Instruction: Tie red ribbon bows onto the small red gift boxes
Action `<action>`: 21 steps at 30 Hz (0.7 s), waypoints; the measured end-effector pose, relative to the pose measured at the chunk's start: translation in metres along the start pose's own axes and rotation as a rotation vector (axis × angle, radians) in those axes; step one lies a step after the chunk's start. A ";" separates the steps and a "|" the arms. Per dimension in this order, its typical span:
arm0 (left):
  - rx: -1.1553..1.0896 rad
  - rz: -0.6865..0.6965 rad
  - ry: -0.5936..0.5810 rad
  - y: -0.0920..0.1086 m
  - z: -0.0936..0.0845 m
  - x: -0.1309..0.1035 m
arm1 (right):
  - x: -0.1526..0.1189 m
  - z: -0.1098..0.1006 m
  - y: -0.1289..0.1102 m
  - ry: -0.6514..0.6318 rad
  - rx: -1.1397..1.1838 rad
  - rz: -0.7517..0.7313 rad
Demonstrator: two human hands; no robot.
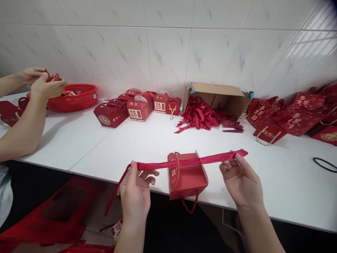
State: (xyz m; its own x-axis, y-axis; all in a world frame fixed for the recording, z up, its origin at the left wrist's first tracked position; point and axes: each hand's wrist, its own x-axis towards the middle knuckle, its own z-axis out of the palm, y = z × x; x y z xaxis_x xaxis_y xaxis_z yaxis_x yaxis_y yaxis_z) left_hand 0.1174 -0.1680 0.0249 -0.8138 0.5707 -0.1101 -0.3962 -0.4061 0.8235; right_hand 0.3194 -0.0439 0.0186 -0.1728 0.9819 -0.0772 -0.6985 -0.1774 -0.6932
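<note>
A red ribbon point(158, 165) runs across the top of a small red gift box point(188, 179), passing through its two raised end flaps. On the left, my left hand point(138, 188) pinches the ribbon between thumb and finger, and a loose tail hangs below the table edge. My right hand point(243, 179) pinches the ribbon's other end near its tip, right of the box. The box sits at the table's front edge, with a red cord handle point(191, 207) drooping over that edge. Neither hand touches the box itself.
An open cardboard box point(231, 102) spills red ribbons point(201, 114) onto the white table point(147, 140). Finished-looking red boxes point(139, 107) stand along the wall, with more point(297, 112) at right. Another person's hands point(46, 82) hold small red items beside a red basin point(79, 100). A black loop point(325, 165) lies far right.
</note>
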 end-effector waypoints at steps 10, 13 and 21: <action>-0.177 0.020 0.142 0.014 -0.004 0.008 | 0.007 -0.003 -0.017 0.001 0.000 -0.134; -0.131 0.112 0.130 0.016 -0.003 0.007 | 0.009 0.001 -0.022 -0.026 -0.014 -0.189; -0.045 0.442 0.076 0.044 0.019 0.010 | 0.014 0.035 -0.054 -0.248 -0.263 -0.407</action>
State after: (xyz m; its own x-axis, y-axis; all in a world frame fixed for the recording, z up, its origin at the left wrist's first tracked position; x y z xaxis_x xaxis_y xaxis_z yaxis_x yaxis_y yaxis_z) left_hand 0.0993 -0.1669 0.0707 -0.9373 0.2818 0.2051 -0.0201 -0.6311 0.7755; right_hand 0.3306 -0.0224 0.0800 -0.1059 0.9171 0.3842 -0.5511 0.2675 -0.7904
